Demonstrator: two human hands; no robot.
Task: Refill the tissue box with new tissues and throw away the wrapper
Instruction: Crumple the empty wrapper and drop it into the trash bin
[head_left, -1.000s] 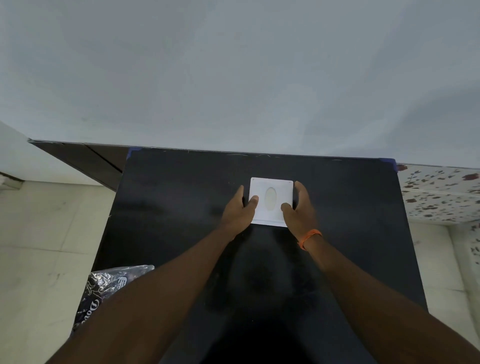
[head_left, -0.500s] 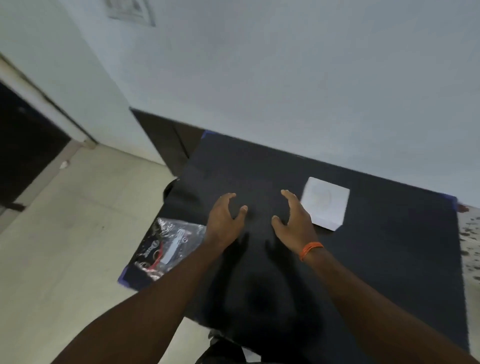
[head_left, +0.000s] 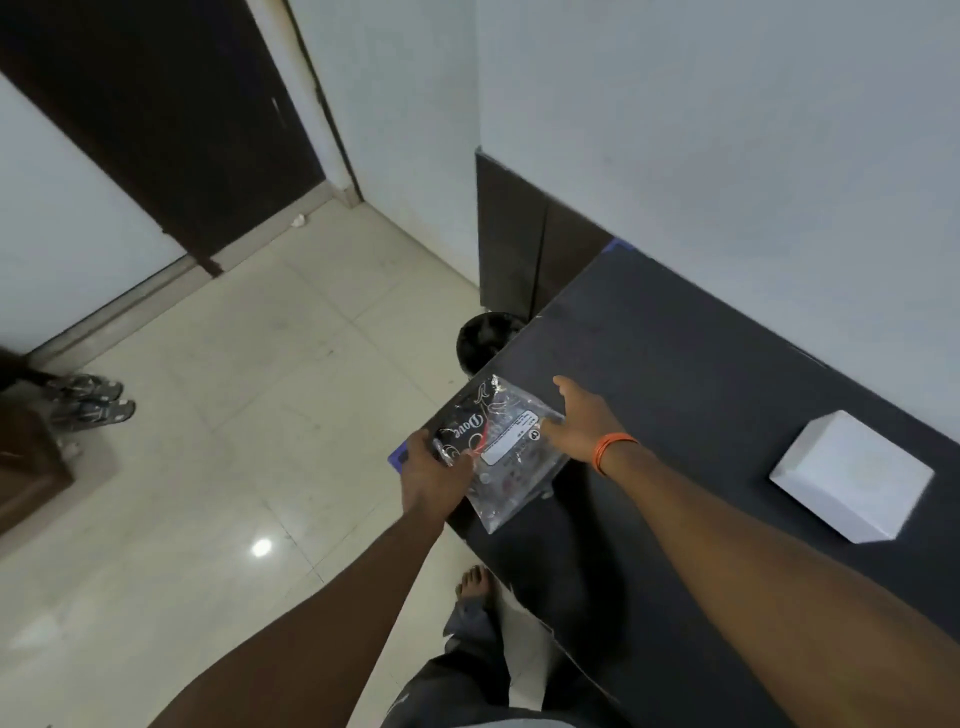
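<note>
A clear plastic wrapper (head_left: 506, 457) with black print and a white label lies at the near left corner of the black table (head_left: 701, 374). My left hand (head_left: 434, 475) grips the wrapper's left edge. My right hand (head_left: 582, 421), with an orange band at the wrist, touches the wrapper's far right side with the fingers spread. The white tissue box (head_left: 852, 475) stands on the table to the right, apart from both hands.
A black round bin (head_left: 485, 340) stands on the tiled floor just beyond the table's left edge. A dark door (head_left: 171, 130) is at the far left, and sandals (head_left: 91, 400) lie by the left wall. My bare foot (head_left: 475, 584) shows below the table edge.
Both hands left the tissue box and moved left to the wrapper. The left hand has taken hold of it. The view has swung left toward the floor and bin.
</note>
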